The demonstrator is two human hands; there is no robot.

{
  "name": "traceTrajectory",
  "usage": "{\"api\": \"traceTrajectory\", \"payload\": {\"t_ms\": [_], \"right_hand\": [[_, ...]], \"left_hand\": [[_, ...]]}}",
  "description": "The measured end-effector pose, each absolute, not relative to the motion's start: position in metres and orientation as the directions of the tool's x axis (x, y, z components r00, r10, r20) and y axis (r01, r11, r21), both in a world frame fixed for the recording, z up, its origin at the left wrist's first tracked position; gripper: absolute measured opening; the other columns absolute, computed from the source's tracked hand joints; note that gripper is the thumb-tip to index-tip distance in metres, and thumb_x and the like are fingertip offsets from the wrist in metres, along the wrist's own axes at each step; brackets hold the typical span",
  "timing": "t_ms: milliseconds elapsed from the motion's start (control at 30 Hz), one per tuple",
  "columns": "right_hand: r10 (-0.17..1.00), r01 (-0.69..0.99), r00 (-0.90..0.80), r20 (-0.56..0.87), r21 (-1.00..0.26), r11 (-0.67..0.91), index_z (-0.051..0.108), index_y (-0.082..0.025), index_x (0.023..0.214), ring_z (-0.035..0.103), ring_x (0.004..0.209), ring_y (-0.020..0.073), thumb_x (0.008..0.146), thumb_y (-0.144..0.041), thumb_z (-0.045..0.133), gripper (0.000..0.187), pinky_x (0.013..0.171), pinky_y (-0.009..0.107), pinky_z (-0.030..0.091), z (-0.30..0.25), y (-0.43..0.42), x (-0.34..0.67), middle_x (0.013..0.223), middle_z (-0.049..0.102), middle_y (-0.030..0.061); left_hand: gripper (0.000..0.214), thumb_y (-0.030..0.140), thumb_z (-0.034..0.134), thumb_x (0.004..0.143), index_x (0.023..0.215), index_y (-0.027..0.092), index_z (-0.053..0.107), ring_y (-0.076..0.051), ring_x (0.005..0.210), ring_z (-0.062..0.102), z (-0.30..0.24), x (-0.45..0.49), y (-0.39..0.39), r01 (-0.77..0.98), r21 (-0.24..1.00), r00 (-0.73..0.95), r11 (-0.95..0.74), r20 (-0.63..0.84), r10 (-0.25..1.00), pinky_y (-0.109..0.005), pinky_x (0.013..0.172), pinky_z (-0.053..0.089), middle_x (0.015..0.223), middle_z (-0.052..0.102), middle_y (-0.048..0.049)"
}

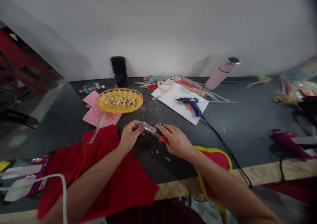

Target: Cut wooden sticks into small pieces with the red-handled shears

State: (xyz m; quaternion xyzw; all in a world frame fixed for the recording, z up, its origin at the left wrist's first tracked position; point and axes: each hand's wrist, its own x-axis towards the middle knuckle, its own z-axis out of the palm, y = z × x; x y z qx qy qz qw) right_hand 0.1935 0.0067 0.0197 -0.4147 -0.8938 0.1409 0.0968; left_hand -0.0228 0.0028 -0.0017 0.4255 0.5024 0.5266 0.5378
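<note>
My right hand (176, 141) is wrapped round the red handle of a pair of hand cutters (149, 128), whose silver head points left. My left hand (130, 135) is closed in a pinch at the tip of the cutters; what sits between its fingers is too small to make out. Both hands are just above the dark tabletop (173, 171), where pale chips lie scattered. Beyond my left hand, a yellow woven basket (120, 109) holds several small whitish beads or pieces. A blue glue gun (192, 104) rests on a white board (170, 100) beyond my right hand.
Red cloth (133, 181) lies under my left forearm, and a red pad with yellow edging (218, 159) under my right. Pink paper (91, 118) is beneath the basket. A phone (119, 71) and a pink bottle (221, 74) stand by the wall. The glue gun's black cord (223, 144) crosses the table edge.
</note>
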Motion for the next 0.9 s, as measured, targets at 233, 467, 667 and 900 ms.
{"api": "traceTrajectory", "payload": {"t_ms": [233,467,667,900], "right_hand": [[0.759,0.727,-0.650,0.032,-0.263,0.634,0.028,-0.021,0.141,0.044,0.110,0.0273,0.070,-0.012,0.049,0.075,0.088,0.042,0.038,0.027,0.007,0.194,0.130,0.048,0.0108],[0.730,0.695,-0.683,0.039,-0.272,0.665,0.028,-0.022,0.142,0.041,0.113,0.0273,0.069,-0.011,0.049,0.076,0.092,0.044,0.033,0.028,0.010,0.199,0.130,0.048,0.0104],[0.668,0.617,-0.740,0.080,-0.316,0.721,0.028,-0.021,0.141,0.042,0.114,0.0254,0.071,-0.011,0.051,0.074,0.095,0.043,0.035,0.023,0.015,0.203,0.131,0.046,0.0115],[0.680,0.618,-0.727,0.098,-0.338,0.710,0.029,-0.018,0.141,0.046,0.112,0.0242,0.071,-0.009,0.049,0.073,0.095,0.040,0.040,0.020,0.010,0.199,0.126,0.049,0.0125]], "left_hand": [[0.005,0.017,0.065,0.069,0.073,0.015,0.065,-0.008,0.049,0.053,0.001,-0.025,0.004,-0.113,0.985,-0.041,0.130,-0.135,0.990,-0.019,0.053,0.040,0.056,0.061,0.0028],[0.012,0.022,0.069,0.068,0.067,0.013,0.060,-0.008,0.046,0.052,0.006,-0.032,0.007,-0.141,0.966,0.146,0.218,-0.197,0.969,-0.020,0.049,0.039,0.061,0.065,-0.0006],[0.022,0.030,0.074,0.066,0.067,0.013,0.060,-0.007,0.043,0.050,0.007,-0.037,0.007,-0.147,0.939,0.234,0.310,-0.272,0.933,-0.019,0.044,0.037,0.058,0.064,-0.0022],[0.017,0.026,0.072,0.067,0.069,0.013,0.061,-0.007,0.044,0.051,-0.002,-0.039,0.008,-0.180,0.942,0.217,0.282,-0.242,0.946,-0.018,0.045,0.038,0.059,0.064,-0.0019]]}}
